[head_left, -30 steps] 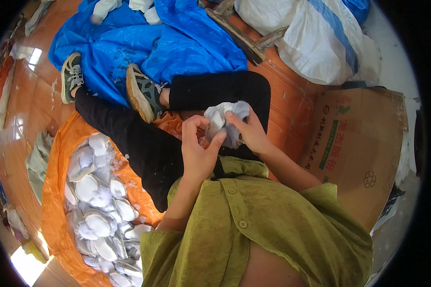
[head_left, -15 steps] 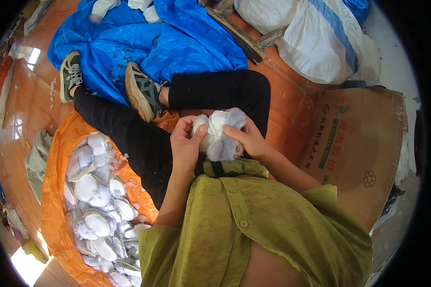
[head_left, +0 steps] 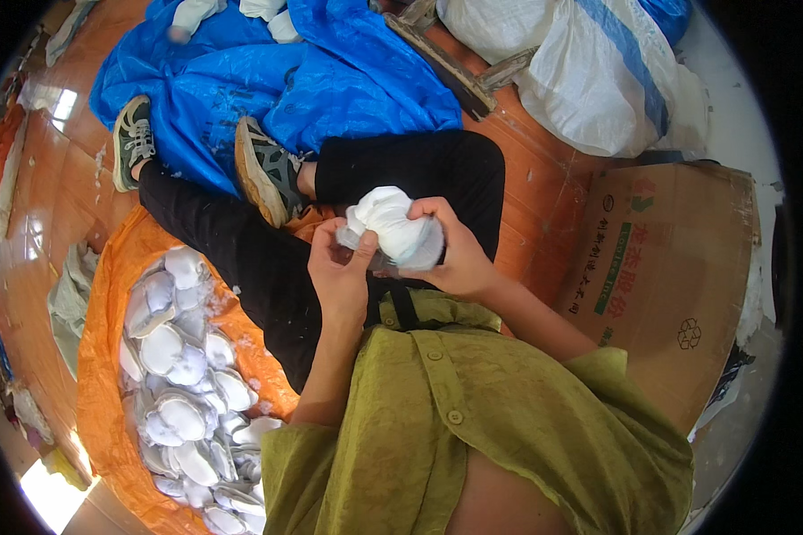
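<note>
Two hands are being used on one white piece [head_left: 393,225], soft and puckered, which is being held up to the right of the orange sack [head_left: 103,366], well apart from its rim. The near left edge is being pinched by the left hand [head_left: 341,267], with the thumb being laid on the cloth and the fingers being partly hidden behind. The opposite side is being clasped by the right hand [head_left: 462,254], a digit being bent over the folds from above. Both grips are thus being closed on the piece, though how hard it is being squeezed cannot be told.

Judged from this hold, the folds are being handled from two sides at once. Good work is probably being served if the left edge is being kept steady and pressure is being spread along the gathers by the right hand, rather than being put on one spot. If the thin, greyish margin is being pulled too sharply, the material is perhaps being overstretched.

Inside the sack, a heap of pale pads [head_left: 177,419] is being held, apart from both hands. Beyond the sack, floor is being covered by a blue sheet [head_left: 357,98]; far to its right, space is being taken by a cardboard box [head_left: 665,241].
</note>
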Demonstrator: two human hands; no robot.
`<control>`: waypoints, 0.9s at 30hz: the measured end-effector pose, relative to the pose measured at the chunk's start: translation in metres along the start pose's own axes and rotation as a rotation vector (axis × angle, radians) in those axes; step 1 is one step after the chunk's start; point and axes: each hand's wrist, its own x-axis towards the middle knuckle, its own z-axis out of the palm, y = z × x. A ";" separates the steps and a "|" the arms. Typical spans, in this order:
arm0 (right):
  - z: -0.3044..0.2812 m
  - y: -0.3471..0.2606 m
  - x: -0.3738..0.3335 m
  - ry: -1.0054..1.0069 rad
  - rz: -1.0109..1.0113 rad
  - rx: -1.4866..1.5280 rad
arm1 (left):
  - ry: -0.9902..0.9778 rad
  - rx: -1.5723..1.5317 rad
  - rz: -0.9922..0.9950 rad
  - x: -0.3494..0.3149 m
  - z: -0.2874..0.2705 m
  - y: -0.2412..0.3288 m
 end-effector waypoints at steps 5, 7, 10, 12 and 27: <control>-0.005 0.014 0.005 0.008 0.112 0.093 | -0.032 0.299 0.217 -0.005 0.004 0.006; -0.002 0.007 0.006 0.004 0.171 0.156 | -0.103 0.402 0.242 -0.008 0.007 0.011; -0.004 0.004 0.008 -0.051 0.226 0.052 | -0.108 0.326 0.243 -0.009 0.005 0.005; 0.000 0.005 0.007 0.066 0.079 -0.126 | -0.079 0.264 0.237 -0.010 0.007 0.000; 0.001 0.011 -0.011 0.122 -0.053 -0.564 | -0.346 0.548 -0.079 0.001 -0.002 -0.018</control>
